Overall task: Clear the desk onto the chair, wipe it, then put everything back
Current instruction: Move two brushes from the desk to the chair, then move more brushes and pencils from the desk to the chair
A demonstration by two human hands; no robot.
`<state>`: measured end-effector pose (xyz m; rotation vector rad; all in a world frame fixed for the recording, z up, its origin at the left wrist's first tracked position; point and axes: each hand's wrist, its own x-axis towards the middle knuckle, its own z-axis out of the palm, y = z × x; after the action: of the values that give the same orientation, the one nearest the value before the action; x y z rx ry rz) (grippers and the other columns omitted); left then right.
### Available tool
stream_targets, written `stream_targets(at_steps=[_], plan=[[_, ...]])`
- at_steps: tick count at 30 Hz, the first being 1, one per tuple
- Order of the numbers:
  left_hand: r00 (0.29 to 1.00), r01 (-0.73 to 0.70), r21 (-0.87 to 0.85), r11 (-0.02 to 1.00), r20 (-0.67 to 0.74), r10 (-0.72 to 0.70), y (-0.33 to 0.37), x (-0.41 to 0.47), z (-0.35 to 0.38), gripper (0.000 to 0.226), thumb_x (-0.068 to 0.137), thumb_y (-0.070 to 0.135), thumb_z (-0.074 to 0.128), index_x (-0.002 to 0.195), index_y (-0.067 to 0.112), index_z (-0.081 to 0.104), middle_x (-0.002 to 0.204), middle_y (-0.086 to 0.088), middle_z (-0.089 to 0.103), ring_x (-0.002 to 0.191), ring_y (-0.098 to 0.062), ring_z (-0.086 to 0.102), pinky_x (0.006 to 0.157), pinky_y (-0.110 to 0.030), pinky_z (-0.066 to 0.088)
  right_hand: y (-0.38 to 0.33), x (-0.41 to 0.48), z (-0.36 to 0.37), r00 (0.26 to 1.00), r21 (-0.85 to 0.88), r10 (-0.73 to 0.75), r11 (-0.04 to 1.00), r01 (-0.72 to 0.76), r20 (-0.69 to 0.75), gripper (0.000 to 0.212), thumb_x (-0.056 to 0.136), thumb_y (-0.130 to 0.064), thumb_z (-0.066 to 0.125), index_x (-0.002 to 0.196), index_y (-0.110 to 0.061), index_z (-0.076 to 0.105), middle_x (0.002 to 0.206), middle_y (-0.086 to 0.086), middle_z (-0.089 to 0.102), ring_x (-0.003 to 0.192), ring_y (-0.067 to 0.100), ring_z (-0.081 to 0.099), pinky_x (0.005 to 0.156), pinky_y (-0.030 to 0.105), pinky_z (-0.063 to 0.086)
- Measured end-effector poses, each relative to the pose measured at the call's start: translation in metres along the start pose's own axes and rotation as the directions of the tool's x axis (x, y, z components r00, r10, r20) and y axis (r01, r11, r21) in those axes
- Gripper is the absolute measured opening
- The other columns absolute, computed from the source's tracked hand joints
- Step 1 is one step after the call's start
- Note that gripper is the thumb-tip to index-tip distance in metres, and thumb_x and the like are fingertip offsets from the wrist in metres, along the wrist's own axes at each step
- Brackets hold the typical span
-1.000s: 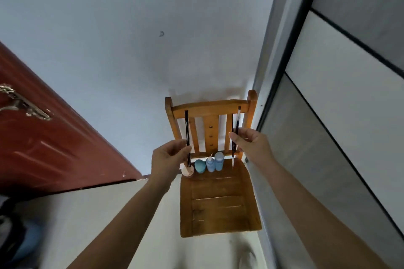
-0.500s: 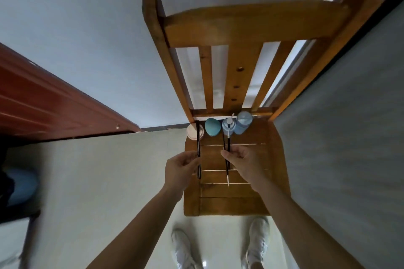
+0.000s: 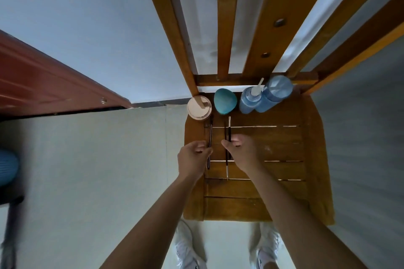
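A wooden chair [image 3: 284,192] stands below me with its slatted seat in view. My left hand [image 3: 193,158] is shut on a thin dark pen [image 3: 210,135] low over the seat's left side. My right hand [image 3: 242,153] pinches two thin dark sticks with pale tips [image 3: 228,131] over the seat's middle. At the seat's back stand a round pinkish jar [image 3: 199,107], a teal egg-shaped sponge [image 3: 225,101] and two blue bottles [image 3: 265,96]. Whether the sticks touch the seat I cannot tell.
A reddish-brown door [image 3: 43,85] is at the left, a grey panel [image 3: 367,137] at the right of the chair. A blue seat [image 3: 7,166] shows at the left edge. My white shoes [image 3: 188,247] stand on the pale floor before the chair.
The view swung down and closer to the chair. Both hands lowered from in front of the chair back down to the seat, still holding the thin sticks.
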<state>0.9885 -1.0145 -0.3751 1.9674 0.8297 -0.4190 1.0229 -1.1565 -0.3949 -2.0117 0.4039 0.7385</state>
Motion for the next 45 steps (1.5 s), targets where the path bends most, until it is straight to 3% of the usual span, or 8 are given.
stream_targets(at_steps=[7, 13, 17, 21, 28, 35, 41, 45], plan=[[0.988, -0.124, 0.125, 0.984, -0.073, 0.134, -0.002, -0.001, 0.001, 0.040, 0.093, 0.028, 0.067, 0.130, 0.015, 0.062, 0.119, -0.002, 0.064, 0.095, -0.005, 0.057, 0.073, -0.006, 0.039, 0.005, -0.009, -0.008, 0.983, -0.280, -0.054, 0.960, 0.003, -0.175, 0.045, 0.094, -0.052, 0.060, 0.129, -0.023, 0.061, 0.118, -0.006, 0.070, 0.090, 0.005, 0.059, 0.063, 0.017, 0.032], [0.951, -0.282, 0.332, 0.900, -0.028, 0.308, 0.013, -0.032, -0.024, 0.056, 0.101, 0.053, 0.039, 0.151, 0.029, 0.035, 0.156, -0.001, 0.038, 0.140, -0.024, 0.039, 0.109, -0.041, 0.040, -0.018, -0.052, -0.036, 0.954, -0.348, -0.201, 0.930, 0.114, -0.224, 0.053, 0.102, -0.055, 0.039, 0.146, -0.026, 0.043, 0.147, -0.001, 0.051, 0.127, 0.016, 0.055, 0.095, 0.041, 0.055], [0.845, -0.407, 0.553, 0.727, -0.074, 0.529, 0.064, -0.080, -0.088, 0.067, 0.098, 0.063, 0.018, 0.156, 0.030, 0.020, 0.166, -0.005, 0.008, 0.153, -0.028, 0.005, 0.121, -0.058, 0.016, -0.084, -0.114, -0.086, 0.722, -0.497, -0.568, 0.793, 0.351, -0.396, 0.047, 0.104, -0.041, 0.044, 0.144, -0.016, 0.050, 0.150, 0.010, 0.049, 0.135, 0.026, 0.049, 0.105, 0.045, 0.049], [0.656, -0.479, 0.657, 0.583, -0.173, 0.734, 0.141, -0.149, -0.188, 0.066, 0.100, 0.053, 0.033, 0.154, 0.016, 0.030, 0.162, -0.021, 0.014, 0.151, -0.039, 0.010, 0.113, -0.066, 0.021, -0.184, -0.176, -0.142, 0.584, -0.629, -0.728, 0.651, 0.425, -0.360, 0.060, 0.102, -0.048, 0.040, 0.155, -0.019, 0.036, 0.165, 0.016, 0.020, 0.151, 0.035, 0.022, 0.117, 0.054, 0.033], [0.531, -0.170, 0.748, 0.641, -0.479, 0.699, 0.190, -0.316, -0.364, 0.066, 0.102, 0.051, 0.030, 0.157, 0.015, 0.022, 0.164, -0.021, 0.007, 0.152, -0.038, 0.003, 0.118, -0.063, 0.011, -0.351, -0.289, -0.140, 0.253, -0.701, -0.963, 0.242, 0.671, -0.090, 0.067, 0.104, -0.056, 0.036, 0.160, -0.025, 0.017, 0.167, 0.019, 0.004, 0.155, 0.036, 0.004, 0.124, 0.051, 0.013], [0.325, 0.172, 0.608, 0.775, -0.778, 0.538, 0.096, -0.497, -0.488, 0.066, 0.100, 0.052, 0.033, 0.154, 0.014, 0.031, 0.163, -0.022, 0.012, 0.151, -0.039, 0.007, 0.117, -0.064, 0.015, -0.454, -0.442, -0.009, -0.184, -0.403, -0.973, -0.225, 0.887, 0.138, 0.069, 0.101, -0.051, 0.046, 0.158, -0.018, 0.026, 0.166, 0.020, 0.009, 0.154, 0.036, 0.011, 0.121, 0.054, 0.021], [0.147, 0.422, 0.394, 0.816, -0.918, 0.367, -0.045, -0.657, -0.562, 0.069, 0.099, 0.056, 0.029, 0.156, 0.019, 0.024, 0.165, -0.016, 0.005, 0.153, -0.033, 0.001, 0.118, -0.063, 0.011, -0.477, -0.602, 0.146, -0.411, -0.175, -0.883, -0.452, 0.875, 0.225, 0.074, 0.101, -0.055, 0.044, 0.160, -0.021, 0.018, 0.167, 0.019, 0.003, 0.153, 0.037, 0.012, 0.121, 0.054, 0.021], [0.072, 0.550, 0.234, 0.801, -0.970, 0.234, -0.126, -0.734, -0.591, 0.070, 0.099, 0.058, 0.026, 0.157, 0.020, 0.022, 0.165, -0.015, 0.003, 0.153, -0.030, -0.003, 0.120, -0.060, 0.008, -0.456, -0.696, 0.241, -0.486, -0.015, -0.813, -0.517, 0.856, 0.321, 0.074, 0.101, -0.056, 0.041, 0.161, -0.022, 0.013, 0.167, 0.017, 0.001, 0.154, 0.035, 0.008, 0.121, 0.055, 0.021]])
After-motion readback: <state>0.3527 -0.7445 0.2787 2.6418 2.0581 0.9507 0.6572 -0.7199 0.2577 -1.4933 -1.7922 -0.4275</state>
